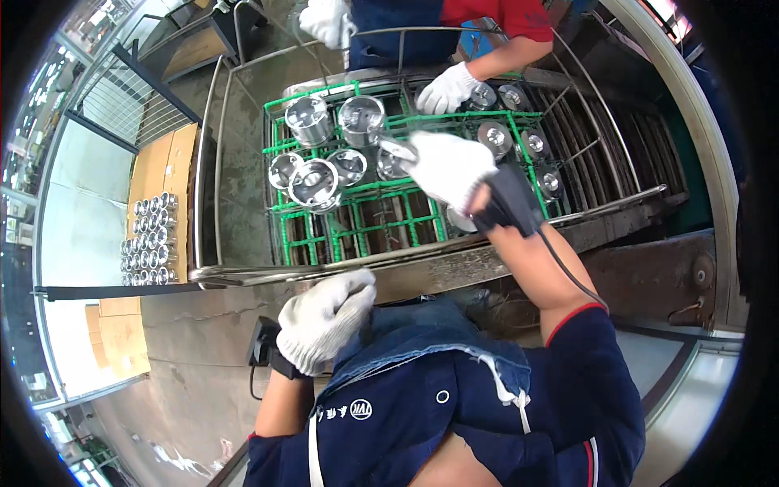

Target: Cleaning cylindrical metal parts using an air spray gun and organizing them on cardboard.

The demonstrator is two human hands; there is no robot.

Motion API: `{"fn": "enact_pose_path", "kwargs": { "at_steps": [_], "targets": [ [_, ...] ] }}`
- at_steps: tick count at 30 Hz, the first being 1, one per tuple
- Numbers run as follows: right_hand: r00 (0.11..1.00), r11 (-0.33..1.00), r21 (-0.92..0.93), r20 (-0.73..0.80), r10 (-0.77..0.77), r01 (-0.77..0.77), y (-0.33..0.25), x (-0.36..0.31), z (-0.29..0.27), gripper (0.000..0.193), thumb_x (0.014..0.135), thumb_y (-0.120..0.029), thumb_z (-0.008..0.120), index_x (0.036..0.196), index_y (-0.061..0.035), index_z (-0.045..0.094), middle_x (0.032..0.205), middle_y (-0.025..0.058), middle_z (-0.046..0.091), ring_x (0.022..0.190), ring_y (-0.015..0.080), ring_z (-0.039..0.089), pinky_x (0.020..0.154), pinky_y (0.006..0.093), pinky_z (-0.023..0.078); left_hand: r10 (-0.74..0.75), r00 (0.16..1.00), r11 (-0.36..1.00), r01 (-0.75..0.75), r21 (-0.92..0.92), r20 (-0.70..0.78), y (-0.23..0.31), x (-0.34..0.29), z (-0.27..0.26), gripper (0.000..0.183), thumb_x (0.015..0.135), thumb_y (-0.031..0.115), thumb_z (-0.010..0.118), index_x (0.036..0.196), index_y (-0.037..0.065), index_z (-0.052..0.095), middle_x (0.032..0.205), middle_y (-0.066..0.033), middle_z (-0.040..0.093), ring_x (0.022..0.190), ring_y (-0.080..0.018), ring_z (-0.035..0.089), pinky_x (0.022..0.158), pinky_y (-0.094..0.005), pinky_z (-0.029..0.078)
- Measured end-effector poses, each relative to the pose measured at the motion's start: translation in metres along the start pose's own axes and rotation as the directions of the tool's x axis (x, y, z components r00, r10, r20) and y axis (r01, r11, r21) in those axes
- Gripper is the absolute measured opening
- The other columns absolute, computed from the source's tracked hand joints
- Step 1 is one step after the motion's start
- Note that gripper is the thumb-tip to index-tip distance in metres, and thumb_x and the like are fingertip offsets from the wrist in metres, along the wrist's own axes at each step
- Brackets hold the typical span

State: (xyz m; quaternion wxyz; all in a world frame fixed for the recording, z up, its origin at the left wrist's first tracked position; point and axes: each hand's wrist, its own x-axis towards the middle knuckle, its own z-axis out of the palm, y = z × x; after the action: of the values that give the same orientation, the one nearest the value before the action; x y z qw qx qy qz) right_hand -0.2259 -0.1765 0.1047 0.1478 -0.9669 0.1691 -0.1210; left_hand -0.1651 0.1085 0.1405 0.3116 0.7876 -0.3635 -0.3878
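1. While a steel rail [617, 203] bounded the near side across the middle of the frame, a green wire rack [375, 190] spread behind it, its open grid squares showing most plainly just left of centre.
2. Metal cylinders [312, 183] clustered in the rack's left part, left of and above the frame's centre; others sat toward its right side, leaving the right hand a narrow passage between the groups.
3. At the upper centre, a co-worker's gloved hand [445, 89] rested by the rack's far edge, close above the right hand, so room on that side was tight.
4. From the lower right, the right hand [446, 169] reached over the rack in a white glove, its forearm slanting up and leftward, fingers pointing left, a dark strap [513, 199] around the wrist.
5. Below the rail, left of centre, the left hand [327, 318] was raised in front of the denim apron [438, 329].
6. Blur covered the right fingertips; they met or overlapped a shiny metal part [396, 149] beside the clustered cylinders, and whether they gripped it could not be told.
7. The left fingers curled loosely inward; nothing showed in them, though the palm was hidden.
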Motion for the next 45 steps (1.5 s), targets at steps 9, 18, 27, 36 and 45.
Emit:
{"fn": "enact_pose_path", "kwargs": {
  "at_steps": [9, 18, 27, 36, 45],
  "targets": [
    [0.672, 0.557, 0.398, 0.262, 0.693, -0.729, 0.095, -0.173, -0.120, 0.036, 0.087, -0.031, 0.073, 0.110, -0.0038, 0.068, 0.064, 0.0030, 0.065, 0.045, 0.0098, 0.058, 0.044, 0.0276, 0.046, 0.406, 0.901, 0.682, -0.188, 0.706, -0.151, 0.131, 0.117, 0.075, 0.030, 0.090, 0.039, 0.062, 0.097, 0.010, 0.067, 0.092, -0.0142, 0.071, 0.079, -0.0333, 0.070, 0.069, -0.0444, 0.056],
    [0.530, 0.095, 0.741, 0.378, 0.759, -0.665, 0.088, -0.358, -0.094, 0.021, 0.084, -0.016, 0.073, 0.093, 0.0007, 0.063, 0.070, 0.0063, 0.066, 0.041, 0.0133, 0.058, 0.037, 0.0262, 0.045, 0.044, 0.859, 0.467, -0.470, 0.749, 0.511, 0.065, 0.326, 0.175, 0.084, 0.082, 0.048, 0.063, 0.138, -0.011, 0.045, 0.112, -0.0262, 0.069, 0.099, -0.0364, 0.070, 0.081, -0.0421, 0.057],
    [0.326, -0.103, 0.691, 0.461, 0.826, -0.716, 0.049, -0.360, -0.066, 0.017, 0.083, -0.016, 0.077, 0.091, -0.0040, 0.068, 0.063, 0.0015, 0.063, 0.047, 0.0086, 0.054, 0.044, 0.0257, 0.040, -0.163, 0.907, 0.567, -0.236, 0.789, 0.388, 0.080, 0.282, 0.199, 0.126, 0.068, 0.069, 0.072, 0.156, -0.001, 0.016, 0.146, -0.0318, 0.041, 0.136, -0.0428, 0.044, 0.111, -0.0453, 0.040],
    [0.399, -0.044, 0.655, 0.511, 0.761, -0.754, 0.046, -0.294, -0.111, 0.024, 0.080, -0.019, 0.080, 0.094, -0.0059, 0.066, 0.080, 0.0062, 0.070, 0.062, 0.0145, 0.066, 0.059, 0.0269, 0.054, 0.189, 0.927, 0.582, -0.372, 0.723, 0.325, 0.157, 0.229, 0.136, 0.069, 0.068, 0.029, 0.078, 0.126, -0.002, 0.053, 0.109, -0.0235, 0.068, 0.101, -0.0328, 0.070, 0.082, -0.0418, 0.059],
    [0.533, -0.077, 0.891, 0.334, 0.777, -0.447, 0.054, -0.268, -0.101, 0.024, 0.083, -0.011, 0.080, 0.098, 0.0017, 0.066, 0.072, 0.0051, 0.068, 0.041, 0.0110, 0.058, 0.037, 0.0246, 0.049, 0.734, 0.678, 0.503, -0.578, -0.643, -0.036, 0.116, 0.193, 0.086, 0.128, 0.058, 0.034, 0.097, 0.154, 0.002, 0.019, 0.146, -0.0174, 0.042, 0.127, -0.0325, 0.052, 0.084, -0.0471, 0.061]
  ]
}}
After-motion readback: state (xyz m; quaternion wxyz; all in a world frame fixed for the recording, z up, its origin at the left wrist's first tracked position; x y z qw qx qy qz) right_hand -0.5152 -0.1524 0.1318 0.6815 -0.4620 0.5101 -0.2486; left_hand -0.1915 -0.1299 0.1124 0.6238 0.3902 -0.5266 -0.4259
